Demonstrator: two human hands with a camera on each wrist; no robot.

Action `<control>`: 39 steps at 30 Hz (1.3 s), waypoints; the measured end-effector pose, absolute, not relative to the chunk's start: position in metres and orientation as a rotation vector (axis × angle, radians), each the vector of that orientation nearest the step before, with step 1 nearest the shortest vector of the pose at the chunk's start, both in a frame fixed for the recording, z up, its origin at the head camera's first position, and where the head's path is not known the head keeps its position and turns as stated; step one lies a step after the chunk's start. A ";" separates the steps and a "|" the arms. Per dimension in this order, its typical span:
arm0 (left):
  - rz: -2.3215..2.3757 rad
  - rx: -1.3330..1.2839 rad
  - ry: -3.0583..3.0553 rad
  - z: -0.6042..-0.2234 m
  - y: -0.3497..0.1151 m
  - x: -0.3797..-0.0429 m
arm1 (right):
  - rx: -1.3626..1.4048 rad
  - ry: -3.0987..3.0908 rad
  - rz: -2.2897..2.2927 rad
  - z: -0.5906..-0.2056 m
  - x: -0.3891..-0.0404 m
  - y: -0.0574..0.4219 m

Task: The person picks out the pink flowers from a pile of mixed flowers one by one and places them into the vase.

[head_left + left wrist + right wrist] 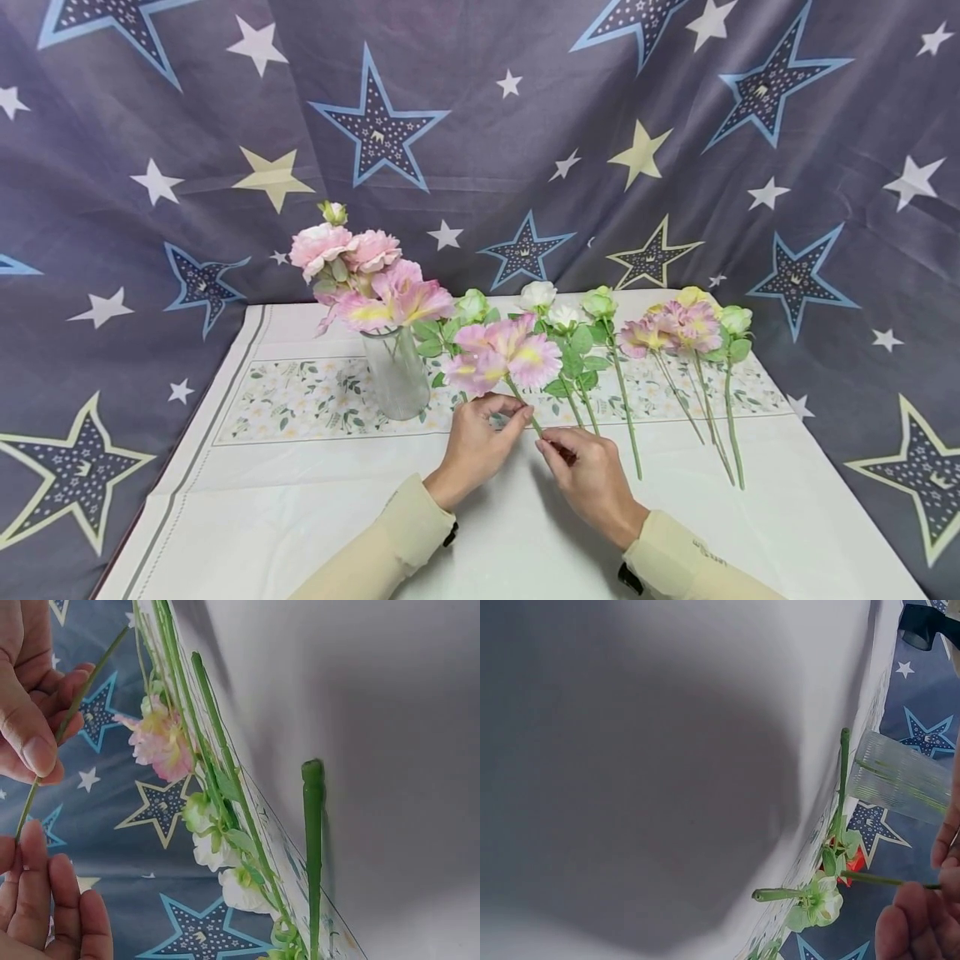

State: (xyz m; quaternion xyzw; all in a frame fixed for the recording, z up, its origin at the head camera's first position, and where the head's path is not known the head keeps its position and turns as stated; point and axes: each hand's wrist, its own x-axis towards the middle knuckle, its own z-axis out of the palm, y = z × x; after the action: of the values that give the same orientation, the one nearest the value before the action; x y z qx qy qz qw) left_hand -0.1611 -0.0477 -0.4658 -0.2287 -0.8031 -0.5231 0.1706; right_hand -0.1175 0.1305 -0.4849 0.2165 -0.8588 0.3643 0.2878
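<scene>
In the head view I hold an artificial pink flower [504, 354] with yellow centres, its bloom up and tilted left. My left hand [476, 446] pinches the green stem just below the bloom. Lower on the stem, my right hand [596, 479] pinches it between thumb and fingers. The left wrist view shows the thin stem [73, 709] running between both hands; its free end [870, 878] shows beyond the fingers in the right wrist view. Left of my hands stands a clear vase [396, 379] holding pink peonies [321, 248] and a similar pink-yellow flower [401, 296].
White and green roses [566, 317] with leafy stems lie behind my hands. Farther right lie pink-yellow flowers [690, 325] and a green rose [735, 320]. A leaf-patterned band [285, 404] crosses the white tablecloth [262, 517], with a star-printed curtain [465, 125] behind.
</scene>
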 end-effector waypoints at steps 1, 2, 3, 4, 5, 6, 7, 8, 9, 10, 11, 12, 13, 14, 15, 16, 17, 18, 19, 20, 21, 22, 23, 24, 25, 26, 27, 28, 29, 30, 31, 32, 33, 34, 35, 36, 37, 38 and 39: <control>-1.481 -0.645 -2.283 -0.465 -0.048 -0.161 | 0.582 -2.292 0.976 -0.485 -0.117 0.131; -1.476 -0.639 -2.285 -0.465 -0.049 -0.160 | 0.585 -2.290 0.979 -0.485 -0.117 0.131; -1.475 -0.632 -2.286 -0.465 -0.049 -0.160 | 0.588 -2.286 0.981 -0.485 -0.118 0.131; -1.475 -0.627 -2.289 -0.465 -0.050 -0.160 | 0.589 -2.281 0.983 -0.485 -0.118 0.131; -1.476 -0.620 -2.288 -0.464 -0.051 -0.159 | 0.586 -2.278 0.983 -0.485 -0.118 0.132; -1.478 -0.614 -2.287 -0.465 -0.052 -0.159 | 0.582 -2.273 0.982 -0.485 -0.118 0.133; -1.481 -0.609 -2.286 -0.465 -0.054 -0.159 | 0.576 -2.270 0.977 -0.485 -0.118 0.133; -1.487 -0.607 -2.279 -0.464 -0.055 -0.159 | 0.568 -2.268 0.974 -0.485 -0.119 0.134; -1.494 -0.608 -2.273 -0.464 -0.057 -0.159 | 0.559 -2.268 0.970 -0.485 -0.119 0.135; -1.500 -0.610 -2.268 -0.464 -0.058 -0.159 | 0.550 -2.268 0.966 -0.484 -0.119 0.136; -1.500 -0.611 -2.262 -0.463 -0.060 -0.159 | 0.541 -2.271 0.959 -0.484 -0.120 0.137; -1.498 -0.613 -2.256 -0.463 -0.061 -0.159 | 0.534 -2.273 0.952 -0.484 -0.120 0.138; -1.497 -0.615 -2.247 -0.462 -0.063 -0.159 | 0.527 -2.277 0.946 -0.484 -0.120 0.139; -1.491 -0.619 -2.233 -0.462 -0.064 -0.159 | 0.521 -2.281 0.936 -0.483 -0.120 0.139; -1.479 -0.618 -2.230 -0.462 -0.066 -0.159 | 0.514 -2.286 0.923 -0.483 -0.120 0.140; -1.466 -0.619 -2.220 -0.462 -0.067 -0.160 | 0.509 -2.290 0.910 -0.483 -0.121 0.142; -1.454 -0.618 -2.211 -0.462 -0.069 -0.160 | 0.504 -2.293 0.898 -0.483 -0.121 0.143; -1.446 -0.619 -2.201 -0.461 -0.071 -0.160 | 0.503 -2.294 0.888 -0.483 -0.121 0.144; -1.440 -0.624 -2.189 -0.461 -0.073 -0.160 | 0.499 -2.297 0.878 -0.483 -0.122 0.145; -1.427 -0.629 -2.175 -0.461 -0.075 -0.160 | 0.496 -2.299 0.867 -0.483 -0.122 0.146; -1.419 -0.636 -2.165 -0.460 -0.077 -0.161 | 0.491 -2.303 0.857 -0.483 -0.123 0.147; -1.416 -0.644 -2.150 -0.460 -0.079 -0.161 | 0.488 -2.306 0.851 -0.483 -0.123 0.148; -1.412 -0.651 -2.138 -0.459 -0.082 -0.161 | 0.485 -2.310 0.846 -0.483 -0.123 0.149; -1.402 -0.664 -2.121 -0.459 -0.084 -0.162 | 0.483 -2.313 0.840 -0.483 -0.123 0.150; -1.393 -0.676 -2.103 -0.459 -0.087 -0.163 | 0.480 -2.316 0.835 -0.483 -0.123 0.150; -1.373 -0.684 -2.090 -0.459 -0.090 -0.164 | 0.478 -2.317 0.828 -0.483 -0.123 0.151; -1.355 -0.690 -2.081 -0.458 -0.092 -0.165 | 0.478 -2.317 0.826 -0.483 -0.124 0.151; -1.337 -0.696 -2.066 -0.458 -0.095 -0.166 | 0.479 -2.315 0.825 -0.483 -0.124 0.152; -1.310 -0.697 -2.055 -0.458 -0.097 -0.167 | 0.480 -2.313 0.825 -0.482 -0.124 0.152; -1.283 -0.701 -2.043 -0.457 -0.099 -0.168 | 0.480 -2.312 0.826 -0.482 -0.124 0.153; -1.255 -0.701 -2.034 -0.456 -0.102 -0.169 | 0.482 -2.309 0.831 -0.482 -0.124 0.153; -1.223 -0.699 -2.025 -0.455 -0.104 -0.170 | 0.482 -2.308 0.834 -0.482 -0.124 0.153; -1.200 -0.698 -2.015 -0.454 -0.106 -0.170 | 0.483 -2.306 0.841 -0.481 -0.124 0.154; -1.182 -0.698 -2.003 -0.453 -0.108 -0.170 | 0.484 -2.304 0.845 -0.481 -0.124 0.154; -1.158 -0.698 -1.991 -0.451 -0.110 -0.170 | 0.485 -2.301 0.847 -0.481 -0.124 0.155; -1.143 -0.701 -1.980 -0.450 -0.112 -0.170 | 0.484 -2.298 0.847 -0.481 -0.124 0.155; -1.118 -0.703 -1.971 -0.448 -0.114 -0.170 | 0.484 -2.296 0.844 -0.480 -0.124 0.155; -1.105 -0.704 -1.963 -0.446 -0.115 -0.170 | 0.483 -2.294 0.840 -0.480 -0.125 0.156; -1.099 -0.706 -1.958 -0.444 -0.117 -0.170 | 0.482 -2.292 0.833 -0.480 -0.125 0.156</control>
State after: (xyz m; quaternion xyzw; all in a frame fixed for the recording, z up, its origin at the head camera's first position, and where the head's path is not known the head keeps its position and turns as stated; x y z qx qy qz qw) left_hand -0.1704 -0.1172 -0.4441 -0.2769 -0.7682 -0.4313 0.3836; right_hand -0.1249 0.1564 -0.4801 0.1835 -0.8729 0.3172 0.3221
